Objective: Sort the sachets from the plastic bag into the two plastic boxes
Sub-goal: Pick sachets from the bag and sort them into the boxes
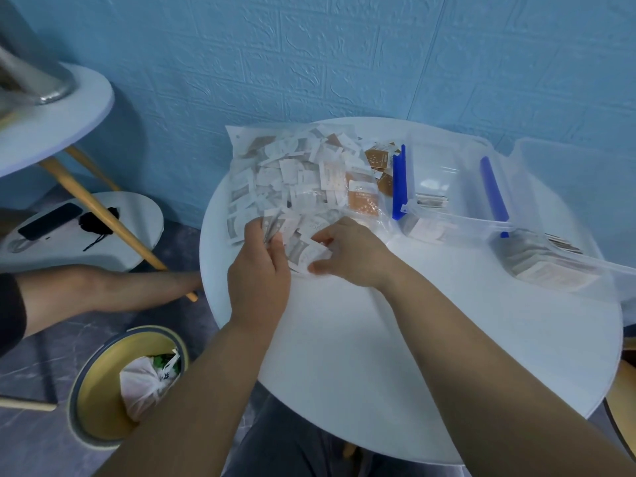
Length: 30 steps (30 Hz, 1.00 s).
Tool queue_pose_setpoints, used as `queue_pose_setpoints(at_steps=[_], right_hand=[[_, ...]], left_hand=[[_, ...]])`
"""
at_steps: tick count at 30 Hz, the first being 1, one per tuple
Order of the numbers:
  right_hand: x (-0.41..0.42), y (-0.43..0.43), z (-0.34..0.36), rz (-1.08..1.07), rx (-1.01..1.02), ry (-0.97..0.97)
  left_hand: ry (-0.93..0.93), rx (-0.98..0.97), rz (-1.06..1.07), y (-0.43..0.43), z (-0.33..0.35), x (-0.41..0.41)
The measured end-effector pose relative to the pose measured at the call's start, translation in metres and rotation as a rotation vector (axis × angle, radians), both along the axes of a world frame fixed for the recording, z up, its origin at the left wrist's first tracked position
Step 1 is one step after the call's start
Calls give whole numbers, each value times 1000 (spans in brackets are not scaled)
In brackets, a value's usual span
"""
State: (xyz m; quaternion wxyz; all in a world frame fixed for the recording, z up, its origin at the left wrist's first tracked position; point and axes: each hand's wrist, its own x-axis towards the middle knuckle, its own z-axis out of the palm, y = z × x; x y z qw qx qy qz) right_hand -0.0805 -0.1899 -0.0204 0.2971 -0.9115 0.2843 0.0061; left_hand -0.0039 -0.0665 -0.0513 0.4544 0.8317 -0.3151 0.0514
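Observation:
A clear plastic bag [275, 156] full of white, grey and brown sachets lies on the left of the round white table [395, 356]. At the bag's near edge my left hand [260, 273] grips a small stack of grey sachets [272, 228]. Beside it my right hand [347, 253] pinches a white sachet [309, 254] between thumb and fingers. Two clear plastic boxes with blue latches stand to the right: the nearer-left box [433, 187] and the right box [557, 208]. Each box holds a row of stacked sachets.
A bin [99, 383] with a tied bag inside stands on the floor at lower left. Another person's arm [103, 287] reaches in from the left. Two small round tables stand at left, the lower table [144, 215] carrying a phone. A blue wall runs behind.

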Motion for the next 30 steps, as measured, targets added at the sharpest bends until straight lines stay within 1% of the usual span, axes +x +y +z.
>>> queue_pose_setpoints(at_steps=[2,6,12,16,19,22,27,30], right_hand=[[1,1,-1,-7,-12,12],[3,3,0,-13,-20,37],[3,10,5,-2,99,-42],[1,10,2,30,13,-49],[2,7,0,76,5,3],[3,2,2,38,60,2],[2,-2,2,27,48,-2],[-2,0,5,38,69,-53]], left_hand=[[-2,17,-60,0,0,1],[110,-85,-148,2,2,4],[204,-185,-200,4,6,1],[262,-235,-210,5,4,2],[215,-208,-165,4,2,0],[166,-177,-95,3,2,-2],[184,-177,-40,4,3,0],[166,-169,-43,3,3,-1]])
